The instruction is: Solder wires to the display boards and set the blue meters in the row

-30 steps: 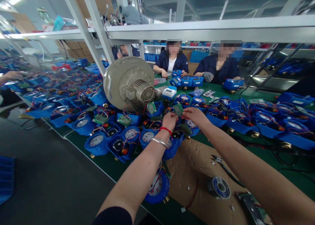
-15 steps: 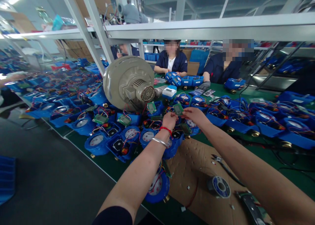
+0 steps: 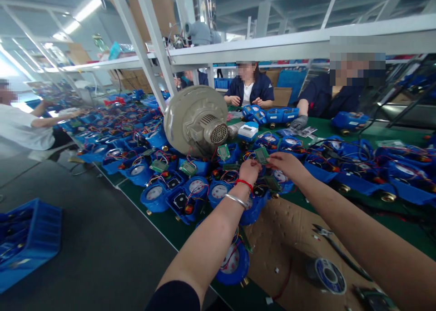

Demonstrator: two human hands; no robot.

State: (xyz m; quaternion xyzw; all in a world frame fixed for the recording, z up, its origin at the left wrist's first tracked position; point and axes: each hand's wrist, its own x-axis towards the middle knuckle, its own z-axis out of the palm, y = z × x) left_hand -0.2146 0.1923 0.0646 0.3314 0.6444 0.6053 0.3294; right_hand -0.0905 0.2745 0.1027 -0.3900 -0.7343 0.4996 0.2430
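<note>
A small green circuit board [image 3: 261, 155] with a grey display is tilted up over the blue water meters. My right hand [image 3: 282, 161] pinches it at its right edge. Just below and left of the board, my left hand [image 3: 250, 170] has its fingertips pressed together; what they hold is hidden. Below my hands lie a blue water meter [image 3: 255, 210] with wires and another dark green board [image 3: 272, 183]. Left of my left hand stands a meter with a white dial [image 3: 218, 190].
A big beige blower [image 3: 194, 118] stands behind the meters. On the cardboard [image 3: 272, 229] lie a solder spool [image 3: 329, 275] and pliers [image 3: 323, 231]. Several co-workers sit around the bench. A blue crate [image 3: 37, 238] is on the floor at left.
The view has swung left, so everything sits further right in the picture. My hands stay at the same board. The co-worker across the bench has hands apart from the meters now.
</note>
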